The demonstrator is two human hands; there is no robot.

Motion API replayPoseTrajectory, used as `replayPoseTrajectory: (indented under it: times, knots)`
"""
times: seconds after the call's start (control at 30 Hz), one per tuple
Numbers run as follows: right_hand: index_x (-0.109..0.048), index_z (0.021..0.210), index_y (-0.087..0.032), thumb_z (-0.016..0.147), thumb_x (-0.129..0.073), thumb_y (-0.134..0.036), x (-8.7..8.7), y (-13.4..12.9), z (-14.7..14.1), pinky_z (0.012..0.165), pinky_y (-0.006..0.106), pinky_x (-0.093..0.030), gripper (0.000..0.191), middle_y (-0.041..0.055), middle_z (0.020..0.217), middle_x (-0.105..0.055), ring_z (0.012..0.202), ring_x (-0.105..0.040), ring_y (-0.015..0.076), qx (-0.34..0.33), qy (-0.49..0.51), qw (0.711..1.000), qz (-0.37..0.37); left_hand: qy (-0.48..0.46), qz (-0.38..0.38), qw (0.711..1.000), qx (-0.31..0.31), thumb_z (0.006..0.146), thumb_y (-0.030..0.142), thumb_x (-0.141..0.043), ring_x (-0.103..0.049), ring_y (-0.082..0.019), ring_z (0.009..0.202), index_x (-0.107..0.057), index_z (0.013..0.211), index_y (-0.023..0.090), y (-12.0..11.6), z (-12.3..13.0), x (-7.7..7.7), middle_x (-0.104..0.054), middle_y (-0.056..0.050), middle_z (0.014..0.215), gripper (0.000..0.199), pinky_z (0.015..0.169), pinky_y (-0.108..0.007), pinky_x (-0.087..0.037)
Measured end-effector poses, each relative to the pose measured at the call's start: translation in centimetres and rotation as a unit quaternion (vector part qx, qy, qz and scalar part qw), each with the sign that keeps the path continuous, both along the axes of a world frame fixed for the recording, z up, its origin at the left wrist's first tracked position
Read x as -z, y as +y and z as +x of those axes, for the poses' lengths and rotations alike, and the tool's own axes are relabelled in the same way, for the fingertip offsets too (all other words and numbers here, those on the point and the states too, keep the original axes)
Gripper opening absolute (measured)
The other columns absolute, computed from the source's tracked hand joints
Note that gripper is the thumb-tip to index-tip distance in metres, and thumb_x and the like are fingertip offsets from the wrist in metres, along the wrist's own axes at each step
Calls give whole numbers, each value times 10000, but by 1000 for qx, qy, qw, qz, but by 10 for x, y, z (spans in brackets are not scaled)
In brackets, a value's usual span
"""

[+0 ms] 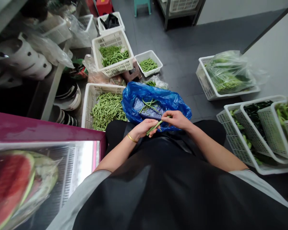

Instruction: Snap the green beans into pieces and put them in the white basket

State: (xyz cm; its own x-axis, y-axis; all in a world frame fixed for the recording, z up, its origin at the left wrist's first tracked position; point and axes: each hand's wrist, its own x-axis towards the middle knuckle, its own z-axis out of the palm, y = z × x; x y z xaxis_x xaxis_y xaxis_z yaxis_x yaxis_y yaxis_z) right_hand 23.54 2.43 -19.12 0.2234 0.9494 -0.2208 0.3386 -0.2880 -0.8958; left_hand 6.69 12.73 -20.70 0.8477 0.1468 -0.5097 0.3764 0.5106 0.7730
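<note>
My left hand (147,127) is closed around a small bunch of green beans (154,128) over my lap. With its fingertips, my right hand (174,119) pinches the far end of a bean from that bunch. Just beyond both hands lies an opened blue plastic bag (148,89), with a few long green beans (149,104) inside it. Left of the bag, a white basket (86,102) holds many short bean pieces (108,107).
Farther off stand a larger white basket (110,39) and a small white basket (146,74), both with green beans. On the right are a basket of bagged greens (207,86) and several tilted vegetable baskets (249,137). A display case with cut watermelon (9,179) borders my left side.
</note>
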Motion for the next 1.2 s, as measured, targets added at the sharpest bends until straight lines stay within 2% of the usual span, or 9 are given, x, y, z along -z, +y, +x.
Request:
replayPoseTrajectory:
  times: [0.17,0.3,0.43,0.53,0.73,0.83,0.93,1.07,1.2]
  knots:
    - [-556,747,-173,842,-478,-364,3,-2,-28,593,273,-446,227,46,653,-595,617,-565,158,4,-159,979,126,-21,15,989,-146,760,415,-627,-286,-13,336,-478,638,138,-15,6,17,-391,64,460,337,331,-145,-175]
    - [-538,713,-173,858,-482,-303,15,-8,-55,635,267,-433,202,72,729,-607,681,-565,158,-101,-246,949,167,56,53,964,-256,817,385,-561,-329,-27,350,-423,585,149,-17,15,35,-370,63,435,358,363,-156,-254]
    - [-533,708,-175,843,-521,-294,35,-7,-46,561,220,-404,180,6,641,-608,566,-544,114,-107,-130,985,49,62,52,979,-185,842,381,-512,-422,-53,384,-438,621,151,-20,11,40,-447,41,467,327,398,-172,-342]
    - [-535,794,-171,845,-529,-349,47,-11,-34,536,216,-384,185,-7,613,-595,528,-531,112,-65,-152,986,38,36,73,990,-118,853,403,-482,-395,-46,343,-441,665,159,-25,5,37,-457,50,472,310,363,-166,-312]
    - [-576,870,-160,922,-378,-400,42,-32,-24,557,241,-361,315,86,788,-645,663,-594,161,-154,-358,917,82,63,177,982,-16,860,380,-467,-342,-35,288,-420,668,175,-24,4,29,-475,55,473,285,311,-161,-225]
    - [-571,1008,-151,905,-418,-428,31,-33,-22,565,240,-363,333,117,904,-655,732,-607,178,-162,-397,902,51,86,229,969,21,863,343,-457,-345,-38,287,-411,651,179,-20,6,28,-466,53,458,272,312,-165,-232]
    - [-601,911,-146,917,-403,-330,27,-25,-18,520,242,-310,271,115,818,-657,662,-593,169,-237,-410,881,-3,102,228,967,54,864,342,-446,-363,-46,292,-412,668,182,-16,8,29,-471,50,467,255,317,-169,-250]
    - [-557,673,-152,895,-402,-283,29,-13,-12,485,244,-261,300,74,604,-606,527,-517,128,-271,-324,906,-31,58,132,987,70,830,426,-493,-359,-39,322,-395,708,184,-15,6,31,-497,41,513,288,332,-166,-247]
    - [-454,598,-187,874,-353,-511,33,-9,-16,444,226,-297,437,-24,444,-436,402,-403,90,-201,37,979,-24,-34,-20,999,36,735,550,-581,-259,-21,343,-374,731,189,-11,2,31,-382,82,479,415,344,-158,-161]
